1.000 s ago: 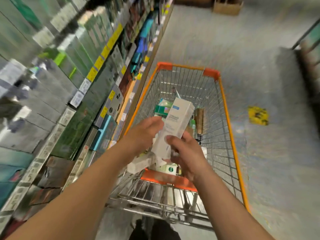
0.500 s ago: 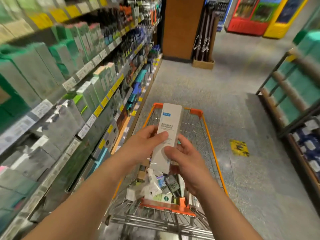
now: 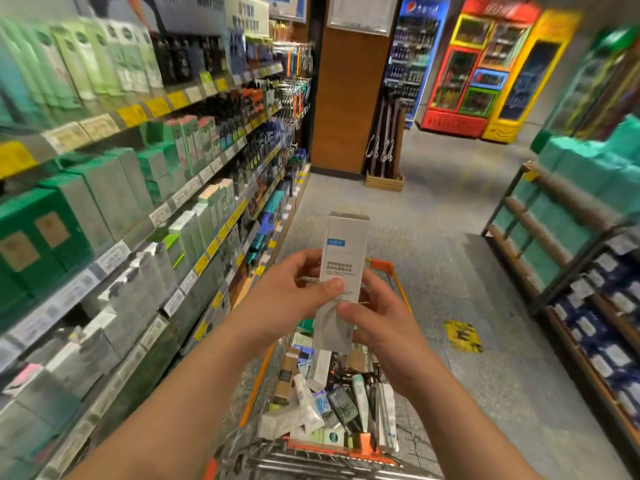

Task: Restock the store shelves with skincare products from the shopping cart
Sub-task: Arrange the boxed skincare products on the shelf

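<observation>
Box [image 3: 341, 282] higher — upright (long axis vertical)

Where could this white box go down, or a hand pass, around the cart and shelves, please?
Both the left hand and right hand hold the white box. The cart is piled with products. The left shelves look packed. Bare room shows only on the floor between the cart and the right rack.
</observation>
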`<state>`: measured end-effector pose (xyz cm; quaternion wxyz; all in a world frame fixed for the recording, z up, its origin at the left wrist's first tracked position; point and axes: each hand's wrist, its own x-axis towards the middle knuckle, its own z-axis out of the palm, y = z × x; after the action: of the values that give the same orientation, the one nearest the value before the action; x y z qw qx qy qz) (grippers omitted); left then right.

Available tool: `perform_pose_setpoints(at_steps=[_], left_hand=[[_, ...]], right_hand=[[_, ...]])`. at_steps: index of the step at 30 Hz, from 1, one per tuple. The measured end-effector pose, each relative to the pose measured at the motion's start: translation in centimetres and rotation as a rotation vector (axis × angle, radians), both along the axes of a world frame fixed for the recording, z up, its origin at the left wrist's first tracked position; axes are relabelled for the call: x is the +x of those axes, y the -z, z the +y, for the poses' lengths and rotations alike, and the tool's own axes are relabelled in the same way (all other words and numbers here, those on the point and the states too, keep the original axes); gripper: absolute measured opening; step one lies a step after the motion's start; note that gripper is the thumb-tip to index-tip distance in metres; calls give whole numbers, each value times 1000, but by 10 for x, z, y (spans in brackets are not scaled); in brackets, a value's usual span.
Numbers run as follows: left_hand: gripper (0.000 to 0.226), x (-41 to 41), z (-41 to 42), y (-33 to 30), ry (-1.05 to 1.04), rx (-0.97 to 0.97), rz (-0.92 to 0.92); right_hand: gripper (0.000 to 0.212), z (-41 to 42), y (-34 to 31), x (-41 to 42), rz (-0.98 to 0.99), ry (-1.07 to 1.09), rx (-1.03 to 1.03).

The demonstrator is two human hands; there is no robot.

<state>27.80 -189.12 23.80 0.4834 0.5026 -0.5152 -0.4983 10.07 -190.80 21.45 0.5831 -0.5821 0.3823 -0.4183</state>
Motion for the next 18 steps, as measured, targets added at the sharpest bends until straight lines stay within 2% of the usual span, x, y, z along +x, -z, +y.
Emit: perform_pose_setpoints(at_steps=[3,9,18], left_hand=[[43,0,7,-12,-20,-47,-42],[40,-12,13,-34,-46,-128,-42],[37,-54,25,-43,-123,-166,-55]], right_hand=[[62,3,-10,-1,12,1,-44],[64,1,-31,-15,35,-22,-85],[42,-5,-43,-56,24,-64,-124]])
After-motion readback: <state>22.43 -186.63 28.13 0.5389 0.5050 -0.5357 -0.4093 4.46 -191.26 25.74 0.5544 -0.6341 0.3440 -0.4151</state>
